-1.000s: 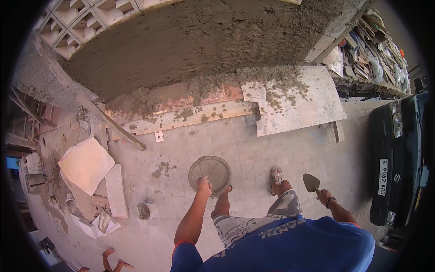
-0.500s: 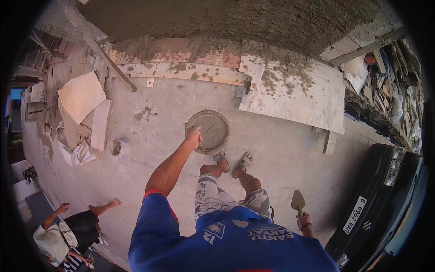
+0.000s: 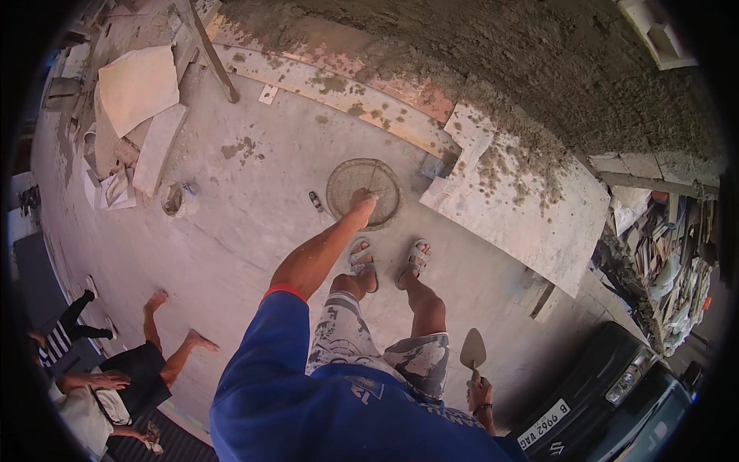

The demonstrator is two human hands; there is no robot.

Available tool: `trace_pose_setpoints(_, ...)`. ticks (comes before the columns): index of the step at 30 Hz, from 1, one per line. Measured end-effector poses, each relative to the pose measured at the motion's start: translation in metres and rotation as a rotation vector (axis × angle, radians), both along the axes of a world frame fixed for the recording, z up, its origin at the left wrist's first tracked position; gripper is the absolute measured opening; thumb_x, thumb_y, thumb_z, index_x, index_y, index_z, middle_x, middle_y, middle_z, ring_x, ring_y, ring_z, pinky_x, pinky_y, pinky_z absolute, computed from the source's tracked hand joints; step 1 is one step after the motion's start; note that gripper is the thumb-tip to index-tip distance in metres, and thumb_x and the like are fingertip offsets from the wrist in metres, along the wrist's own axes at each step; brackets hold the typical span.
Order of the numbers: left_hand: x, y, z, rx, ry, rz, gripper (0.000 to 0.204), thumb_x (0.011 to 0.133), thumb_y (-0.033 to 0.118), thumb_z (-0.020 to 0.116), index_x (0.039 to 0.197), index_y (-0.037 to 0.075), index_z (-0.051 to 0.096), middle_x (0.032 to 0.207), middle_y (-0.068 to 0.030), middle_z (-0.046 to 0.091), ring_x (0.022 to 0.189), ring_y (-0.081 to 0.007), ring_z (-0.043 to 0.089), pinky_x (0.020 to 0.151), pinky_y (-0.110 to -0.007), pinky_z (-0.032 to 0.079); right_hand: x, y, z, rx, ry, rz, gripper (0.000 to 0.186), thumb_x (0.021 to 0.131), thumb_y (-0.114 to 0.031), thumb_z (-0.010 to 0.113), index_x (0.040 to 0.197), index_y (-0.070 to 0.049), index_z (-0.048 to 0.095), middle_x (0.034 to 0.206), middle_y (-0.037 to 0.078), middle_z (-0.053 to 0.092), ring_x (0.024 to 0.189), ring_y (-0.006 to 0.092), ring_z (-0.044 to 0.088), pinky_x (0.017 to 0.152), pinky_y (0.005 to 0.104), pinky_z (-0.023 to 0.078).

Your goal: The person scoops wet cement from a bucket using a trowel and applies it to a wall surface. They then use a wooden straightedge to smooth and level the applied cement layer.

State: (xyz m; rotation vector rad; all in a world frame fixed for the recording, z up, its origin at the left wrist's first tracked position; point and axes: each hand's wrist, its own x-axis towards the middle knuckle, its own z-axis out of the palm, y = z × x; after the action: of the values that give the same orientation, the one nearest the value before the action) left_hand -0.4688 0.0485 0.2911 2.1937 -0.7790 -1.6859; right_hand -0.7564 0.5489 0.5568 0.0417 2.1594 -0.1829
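Note:
A round grey mortar bucket, caked with cement around its rim, is in front of my sandalled feet. My left hand is over its near part with fingers closed, and a thin wire handle runs from the hand to the far rim. Low at my right side, my right hand is wrapped around the handle of a pointed trowel. The trowel's leaf-shaped blade points forward, away from me.
A mortar-splashed board lies below a wet-plastered wall. Leaning slabs and a small white bucket are at left. Two people are at lower left. A dark vehicle stands at right, near piled scrap.
The view has turned, so the wall slants and the vehicle sits lower. My feet are placed differently near the bucket. The trowel remains in my right hand, and my left stays at the bucket.

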Motion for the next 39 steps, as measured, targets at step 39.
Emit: trace_pose_setpoints(39,0.011,-0.029,-0.314,-0.703,0.757,0.907,0.084,0.087,0.044,0.069,0.142,-0.008,0.033,0.134,-0.0223,0.049,0.12,-0.0307,0.051,0.101,-0.042,0.043,0.136,-0.65,-0.411,-0.639,1.079,2.63,0.017,0.084,-0.018,0.058,0.086,-0.012,0.074,0.085,0.007,0.069,0.087,0.0264,0.067,0.077,0.0416,0.05)
